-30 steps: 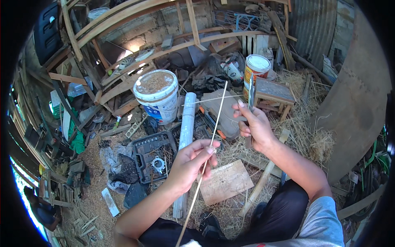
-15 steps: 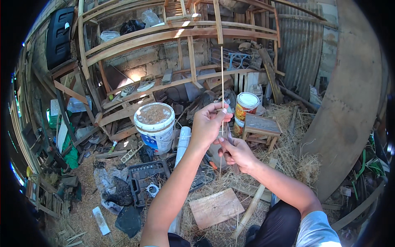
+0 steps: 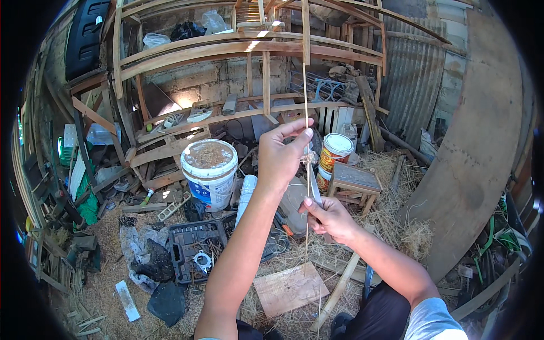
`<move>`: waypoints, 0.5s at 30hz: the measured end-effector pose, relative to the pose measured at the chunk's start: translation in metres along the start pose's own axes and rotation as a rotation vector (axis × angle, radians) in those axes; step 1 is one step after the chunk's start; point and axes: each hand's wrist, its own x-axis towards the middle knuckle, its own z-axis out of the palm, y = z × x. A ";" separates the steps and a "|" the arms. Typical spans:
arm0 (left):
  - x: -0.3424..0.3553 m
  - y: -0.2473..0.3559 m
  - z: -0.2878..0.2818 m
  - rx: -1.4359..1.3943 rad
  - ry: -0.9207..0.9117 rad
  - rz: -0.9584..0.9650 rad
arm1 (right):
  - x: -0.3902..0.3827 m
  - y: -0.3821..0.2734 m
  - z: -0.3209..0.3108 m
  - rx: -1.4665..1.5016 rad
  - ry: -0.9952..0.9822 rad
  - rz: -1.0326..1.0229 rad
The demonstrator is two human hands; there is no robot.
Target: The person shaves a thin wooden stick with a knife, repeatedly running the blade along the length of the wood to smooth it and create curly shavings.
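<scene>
A long, thin pale stick (image 3: 306, 99) stands nearly upright in front of me, its lower part reaching down past my hands. My left hand (image 3: 281, 156) pinches it between thumb and fingers, higher up. Below and to the right, my right hand (image 3: 331, 219) is closed on a knife, whose handle is mostly hidden in the fingers. The knife blade (image 3: 315, 186) points upward alongside the stick, and my right thumb lies close against the stick. A small clump of curled shavings (image 3: 308, 158) clings to the stick just below my left fingertips.
A white bucket (image 3: 208, 175) filled with brownish material stands left of my hands. Stacked paint cans (image 3: 335, 152) and a small wooden stool (image 3: 356, 180) stand to the right. On the straw-strewn ground lie an open tool case (image 3: 195, 249) and a wooden board (image 3: 290, 289). A wooden frame (image 3: 215, 52) spans the back.
My left hand has moved upward and my right hand slightly down, so the gap between them has widened. The blade and the curled shavings now show more plainly.
</scene>
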 end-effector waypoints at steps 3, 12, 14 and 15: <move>0.002 0.006 -0.009 -0.007 0.027 0.059 | -0.004 0.007 0.002 -0.021 -0.124 -0.001; 0.003 0.019 -0.020 -0.013 0.040 0.072 | 0.001 0.028 -0.013 -0.068 -0.300 0.061; 0.004 0.017 -0.020 -0.032 0.039 0.076 | 0.002 0.031 -0.013 -0.056 -0.333 0.055; 0.003 0.016 -0.020 -0.054 0.037 0.082 | 0.002 0.031 -0.014 -0.075 -0.329 0.056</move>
